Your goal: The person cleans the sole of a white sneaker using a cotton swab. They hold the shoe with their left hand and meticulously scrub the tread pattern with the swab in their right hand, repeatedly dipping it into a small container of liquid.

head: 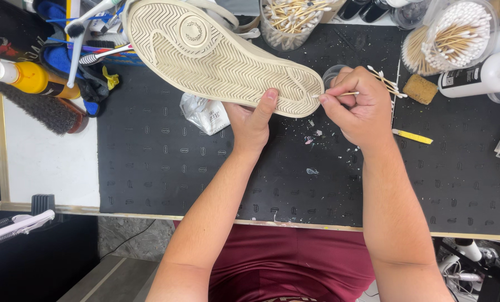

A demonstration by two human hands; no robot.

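A person's left hand (254, 120) grips a cream shoe (216, 56), sole up, over the black mat (166, 162), while the right hand (359, 106), pinched on a cotton swab (334, 95) at 3 o'clock, works the toe edge; the next stroke seemingly needs light, steady pressure along the rim.

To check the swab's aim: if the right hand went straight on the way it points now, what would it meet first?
Most likely the shoe sole: the right hand points its cotton swab leftward at the sole's toe edge, apparently touching it already.

One shoe (222, 56), two swab jars (457, 33), two brushes (40, 109).
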